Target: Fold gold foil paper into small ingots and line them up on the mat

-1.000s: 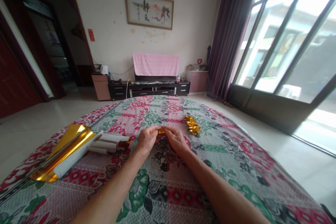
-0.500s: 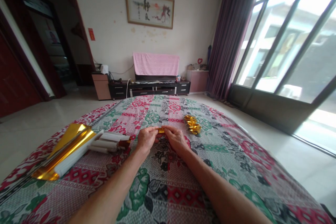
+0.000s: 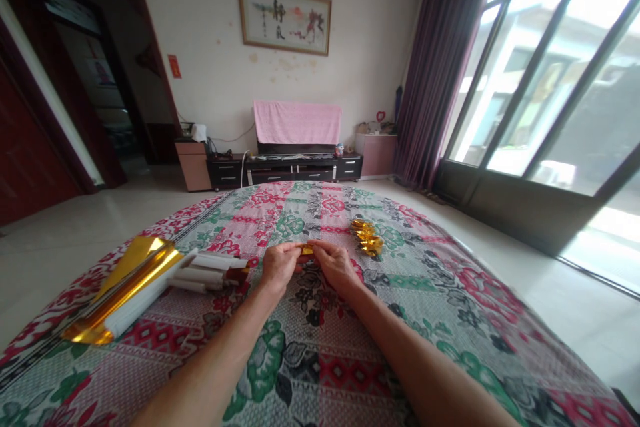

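Note:
A small piece of gold foil paper [image 3: 307, 249] is pinched between my two hands over the patterned cloth. My left hand [image 3: 280, 267] grips its left end with thumb and fingers. On its right end, the fingers of my right hand [image 3: 334, 263] are closed. Several folded gold foil pieces [image 3: 367, 237] lie in a row to the right of my right hand. To the left are gold foil sheets [image 3: 150, 273], partly curled, and white paper rolls [image 3: 203, 273] beside them.
The flowered cloth [image 3: 420, 347] covers the broad surface before me. Beyond it stand a low black cabinet [image 3: 293, 170], a screen under a pink cloth [image 3: 297, 123], and pink side cabinets. Glass doors are on the right.

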A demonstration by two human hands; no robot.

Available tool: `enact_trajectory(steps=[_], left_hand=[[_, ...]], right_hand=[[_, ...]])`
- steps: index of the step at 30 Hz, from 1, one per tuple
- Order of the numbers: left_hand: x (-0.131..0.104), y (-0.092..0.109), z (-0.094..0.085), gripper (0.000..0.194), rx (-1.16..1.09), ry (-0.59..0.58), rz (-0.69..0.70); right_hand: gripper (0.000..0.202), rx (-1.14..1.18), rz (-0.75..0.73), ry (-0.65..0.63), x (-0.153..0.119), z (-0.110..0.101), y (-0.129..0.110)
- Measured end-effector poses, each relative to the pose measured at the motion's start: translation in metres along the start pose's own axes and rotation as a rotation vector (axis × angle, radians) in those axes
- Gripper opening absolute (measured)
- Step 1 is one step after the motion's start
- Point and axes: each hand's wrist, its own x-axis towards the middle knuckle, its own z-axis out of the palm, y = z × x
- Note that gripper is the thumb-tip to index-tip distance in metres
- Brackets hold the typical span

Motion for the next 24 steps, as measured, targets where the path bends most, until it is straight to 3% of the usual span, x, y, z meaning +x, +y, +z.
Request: enact_trajectory(steps=[24], left_hand=[[0.005, -0.01, -0.001, 0.027, 0.12, 0.015, 0.055]], right_hand=[[0.031, 0.061, -0.016, -0.008, 0.001, 0.002, 0.003]])
